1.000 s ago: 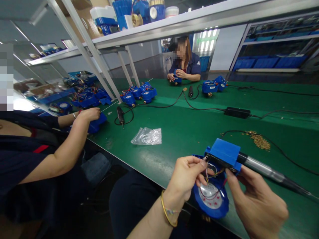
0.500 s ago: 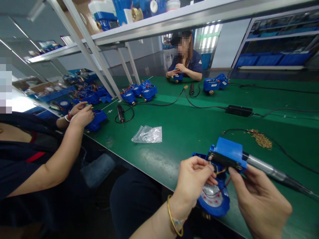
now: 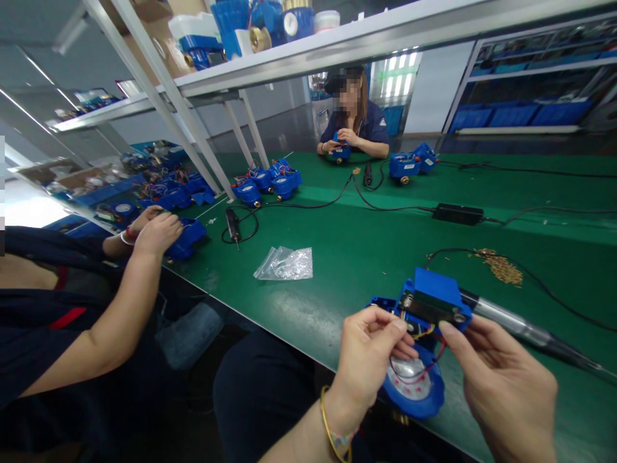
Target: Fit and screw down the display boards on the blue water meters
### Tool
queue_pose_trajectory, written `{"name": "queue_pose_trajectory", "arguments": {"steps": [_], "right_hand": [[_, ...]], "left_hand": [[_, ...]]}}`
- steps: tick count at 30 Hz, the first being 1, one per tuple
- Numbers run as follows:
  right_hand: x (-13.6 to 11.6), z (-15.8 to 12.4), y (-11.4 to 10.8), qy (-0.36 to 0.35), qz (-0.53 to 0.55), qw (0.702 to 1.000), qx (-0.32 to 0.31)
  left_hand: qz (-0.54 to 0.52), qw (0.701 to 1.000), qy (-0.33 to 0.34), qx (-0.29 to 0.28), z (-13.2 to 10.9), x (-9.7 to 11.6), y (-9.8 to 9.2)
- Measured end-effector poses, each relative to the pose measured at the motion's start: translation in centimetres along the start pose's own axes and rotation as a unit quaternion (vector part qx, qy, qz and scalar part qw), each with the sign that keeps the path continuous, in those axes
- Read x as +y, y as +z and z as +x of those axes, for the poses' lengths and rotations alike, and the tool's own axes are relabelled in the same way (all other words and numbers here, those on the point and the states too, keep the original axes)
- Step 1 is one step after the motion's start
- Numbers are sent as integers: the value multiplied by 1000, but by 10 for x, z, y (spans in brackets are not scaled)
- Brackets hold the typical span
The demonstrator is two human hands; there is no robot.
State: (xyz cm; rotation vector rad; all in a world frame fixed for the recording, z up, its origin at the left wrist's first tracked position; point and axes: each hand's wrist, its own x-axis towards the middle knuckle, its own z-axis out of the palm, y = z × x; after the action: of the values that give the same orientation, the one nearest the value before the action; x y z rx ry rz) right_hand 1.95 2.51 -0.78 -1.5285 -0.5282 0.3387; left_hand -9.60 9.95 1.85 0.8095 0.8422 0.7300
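Note:
At the table's near edge is a blue meter [image 3: 430, 405] with a round, clear-faced dial and red and black wires over it. Its blue plastic housing [image 3: 438, 287] is tipped up, showing a black cell-like part, a small board and coloured wires inside. My right hand [image 3: 506, 379] grips the housing's right end, thumb at the lower edge. My left hand [image 3: 366, 354] is closed in a pinch at the housing's left side, by the wires; what lies between its fingertips is hidden. Just behind my right hand, an electric screwdriver [image 3: 511, 321] lies on the green table.
Small brass screws [image 3: 504, 267] lie in a pile on the table [image 3: 337, 302]. Plastic bags [image 3: 285, 263], another screwdriver [image 3: 232, 225], a black power adapter [image 3: 457, 213] and several blue meters [image 3: 267, 183] are farther off. Co-workers handle meters at left [image 3: 157, 235] and across [image 3: 341, 145].
My left fingertips have shifted slightly down and left at the wires. The housing is tilted a little differently, showing more of its inside. The view has moved slightly.

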Motion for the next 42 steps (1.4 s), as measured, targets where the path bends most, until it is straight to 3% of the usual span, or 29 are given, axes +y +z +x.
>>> {"name": "queue_pose_trajectory", "arguments": {"steps": [22,32,42], "right_hand": [[-4,4,-1,15,40,998,-42],[-6,6,-1,24,50,997,-58],[-7,6,-1,31,72,995,-68]], "left_hand": [[0,998,-26,-51,3,2,-7],[-34,999,0,-20,-2,0,-8],[-28,999,5,-28,-2,-1,-7]]}}
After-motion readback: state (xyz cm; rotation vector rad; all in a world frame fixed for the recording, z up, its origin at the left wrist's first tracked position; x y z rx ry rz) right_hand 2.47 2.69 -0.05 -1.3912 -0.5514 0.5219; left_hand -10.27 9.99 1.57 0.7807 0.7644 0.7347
